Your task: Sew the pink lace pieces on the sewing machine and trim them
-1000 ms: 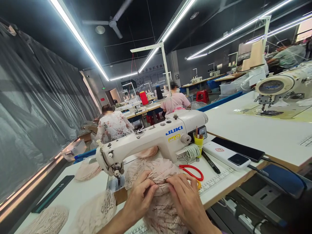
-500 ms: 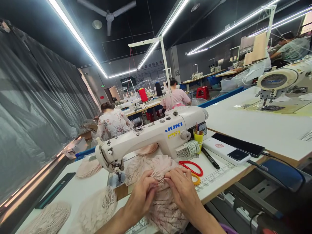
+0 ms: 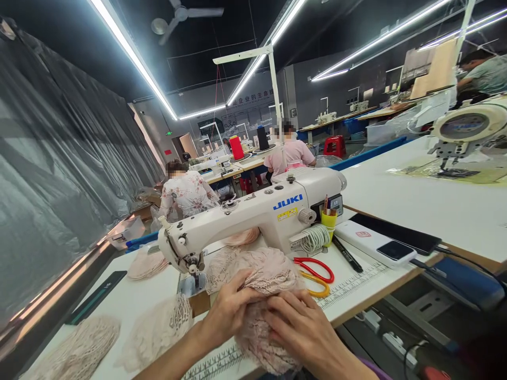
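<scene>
A heap of pale pink lace fabric (image 3: 266,274) lies on the white sewing table (image 3: 134,301), right of the needle of a white JUKI sewing machine (image 3: 253,216). My left hand (image 3: 229,311) is curled around the lace from the left, fingers pressed into it. From the lower right, my right hand (image 3: 303,330) grips the front of the same lace, which spills over the table's front edge.
Red-handled scissors (image 3: 317,268) and a yellow loop lie right of the lace. A pen, a yellow cup, a white power bank (image 3: 374,244) and a phone sit further right. More lace pieces (image 3: 79,348) lie at left. Other people sew at tables behind.
Both hands have slid toward me and lower on the lace, gathering it into a rounder bunch. The camera has tilted slightly.
</scene>
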### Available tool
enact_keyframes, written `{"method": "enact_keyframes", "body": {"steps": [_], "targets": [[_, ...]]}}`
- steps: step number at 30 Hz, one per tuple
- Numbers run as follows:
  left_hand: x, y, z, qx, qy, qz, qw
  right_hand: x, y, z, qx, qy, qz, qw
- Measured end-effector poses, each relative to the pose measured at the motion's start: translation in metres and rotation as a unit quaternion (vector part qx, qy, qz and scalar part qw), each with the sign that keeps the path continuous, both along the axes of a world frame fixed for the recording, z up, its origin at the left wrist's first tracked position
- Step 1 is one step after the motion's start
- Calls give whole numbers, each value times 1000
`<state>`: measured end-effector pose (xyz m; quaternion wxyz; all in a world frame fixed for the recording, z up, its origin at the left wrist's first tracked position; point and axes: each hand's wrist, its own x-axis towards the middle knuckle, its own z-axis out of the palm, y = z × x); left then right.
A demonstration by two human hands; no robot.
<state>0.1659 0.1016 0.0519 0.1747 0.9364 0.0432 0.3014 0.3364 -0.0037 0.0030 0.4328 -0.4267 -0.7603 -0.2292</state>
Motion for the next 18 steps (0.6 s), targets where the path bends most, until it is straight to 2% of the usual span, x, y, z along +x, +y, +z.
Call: {"method": "enact_keyframes", "body": {"steps": [5,18], "targets": [[-4,4,1,-1,12,-9,1000,-4,7,-1,-7,-19,-25,999],[-11,6,5,75,28,7,997,-8,7,9,-34,23,-32,999]]}}
